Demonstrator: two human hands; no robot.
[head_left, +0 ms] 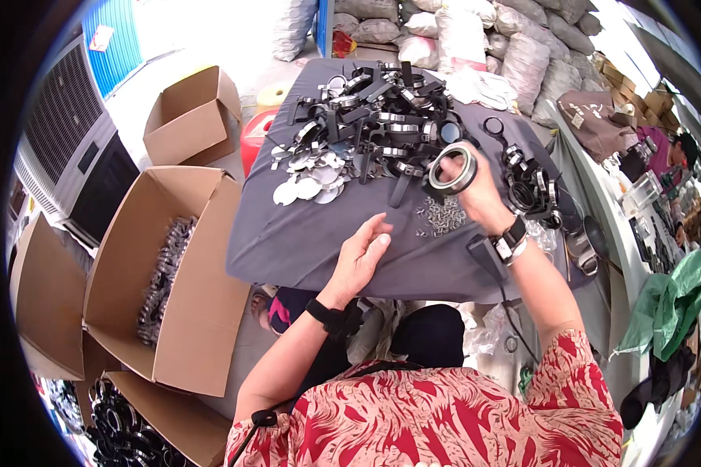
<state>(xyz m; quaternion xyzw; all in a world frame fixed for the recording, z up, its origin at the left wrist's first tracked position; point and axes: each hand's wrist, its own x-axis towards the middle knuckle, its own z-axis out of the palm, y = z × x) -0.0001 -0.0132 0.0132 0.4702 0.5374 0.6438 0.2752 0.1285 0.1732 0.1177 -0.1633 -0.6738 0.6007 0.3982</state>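
Right hand [481, 194] grasps ring [452, 169] above grey cloth [319, 233]. Left hand [361, 257] released, empty, resting on cloth, near screws [442, 215]. Parts pile [374, 124] at cloth's far end.

1. Open brown cardboard box [167, 272] at nine o'clock, holding dark metal rings.
2. Empty open brown carton [191, 117] at eleven o'clock.
3. Brown carton flap [51, 303] at eight o'clock.
4. Stacked brown cartons [639, 89] at two o'clock.
5. Small red label [101, 37] on a blue wall at eleven o'clock.

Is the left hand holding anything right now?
No, the left hand is open and empty above the grey cloth; only the right hand holds a ring.
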